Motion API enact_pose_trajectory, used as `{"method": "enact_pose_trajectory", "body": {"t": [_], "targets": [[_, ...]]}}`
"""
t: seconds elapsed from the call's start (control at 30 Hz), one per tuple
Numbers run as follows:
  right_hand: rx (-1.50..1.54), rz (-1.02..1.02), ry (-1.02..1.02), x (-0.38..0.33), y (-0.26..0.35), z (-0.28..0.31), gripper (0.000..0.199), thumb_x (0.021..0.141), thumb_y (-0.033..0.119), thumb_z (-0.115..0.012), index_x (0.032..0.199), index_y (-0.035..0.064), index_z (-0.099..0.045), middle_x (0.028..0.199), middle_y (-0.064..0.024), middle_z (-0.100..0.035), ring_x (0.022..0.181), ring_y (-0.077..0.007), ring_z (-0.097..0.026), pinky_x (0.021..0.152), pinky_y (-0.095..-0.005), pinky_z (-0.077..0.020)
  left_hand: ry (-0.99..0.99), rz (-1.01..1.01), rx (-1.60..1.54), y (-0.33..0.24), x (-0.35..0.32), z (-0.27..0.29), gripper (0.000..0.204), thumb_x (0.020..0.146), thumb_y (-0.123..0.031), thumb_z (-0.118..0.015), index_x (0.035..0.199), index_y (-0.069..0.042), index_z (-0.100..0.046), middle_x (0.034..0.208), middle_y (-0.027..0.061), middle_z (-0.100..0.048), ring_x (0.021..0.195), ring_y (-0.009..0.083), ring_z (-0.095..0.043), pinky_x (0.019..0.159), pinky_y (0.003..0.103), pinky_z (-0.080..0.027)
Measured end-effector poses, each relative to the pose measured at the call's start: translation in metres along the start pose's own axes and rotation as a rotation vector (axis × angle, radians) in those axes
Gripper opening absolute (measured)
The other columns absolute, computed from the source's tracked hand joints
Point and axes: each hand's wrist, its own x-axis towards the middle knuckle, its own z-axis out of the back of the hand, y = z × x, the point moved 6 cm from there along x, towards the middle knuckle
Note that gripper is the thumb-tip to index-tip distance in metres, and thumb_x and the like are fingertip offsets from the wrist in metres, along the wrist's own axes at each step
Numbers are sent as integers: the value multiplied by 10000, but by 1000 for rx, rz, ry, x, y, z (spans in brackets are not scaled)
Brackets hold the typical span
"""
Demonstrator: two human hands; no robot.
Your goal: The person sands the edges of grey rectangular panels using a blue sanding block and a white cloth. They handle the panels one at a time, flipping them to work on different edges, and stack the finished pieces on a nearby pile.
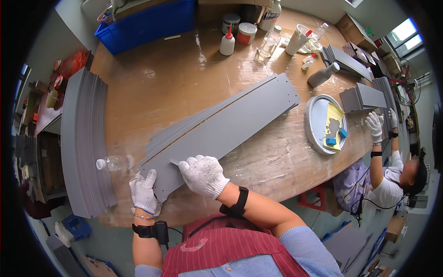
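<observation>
i have the grey panel [226, 122] lying aslant on a fan of similar panels [181, 128], on the table [138, 101]. my left hand [144, 191] is at its near left end, thumb against the panel; the other fingers are mostly hidden, so i cannot tell whether they clamp it. over the panel's near edge, my right hand [202, 175] has its fingers curled together on a small pale sliver [174, 162]. a clear bottle [116, 163] lies just to the left.

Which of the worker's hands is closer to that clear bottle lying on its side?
Left. The left hand, at the grey panel's near end, is just beside the clear bottle. The right hand is farther right, over the panel.
</observation>
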Motion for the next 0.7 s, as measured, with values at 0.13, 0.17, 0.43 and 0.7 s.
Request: {"method": "enact_pose_trajectory", "body": {"t": [0.13,0.17,0.43,0.7], "targets": [[-101,-89,-1,10,-46,13,55,841,158,-570,858,122,-609,738,-65,-628,695,-264,-648,595,-411,-518,-34,20,11,0,-4,6,278,938,-203,-641,1083,32,-675,919,94,-692,764,167,-656,701,320,-548],[-166,-124,-123,11,-75,26,27,838,147,-599,834,121,-601,706,-67,-620,666,-272,-645,590,-409,-525,-50,38,18,-4,-6,5,281,941,-213,-639,1075,31,-676,904,89,-685,763,170,-652,699,317,-544],[-541,-984,-325,-65,-363,172,259,946,284,-568,1056,71,-667,982,-199,-718,893,-400,-678,787,-479,-507,-235,-19,345,15,-1,57,377,1017,-369,-550,1146,-31,-656,858,48,-649,715,150,-631,581,353,-565],[-254,-356,-272,8,-174,53,225,936,162,-595,1120,69,-685,1002,-170,-726,887,-332,-708,786,-397,-549,128,377,-583,77,-48,59,684,1029,-583,-379,1372,2,-472,1145,224,-633,842,370,-710,688,443,-622]]}}
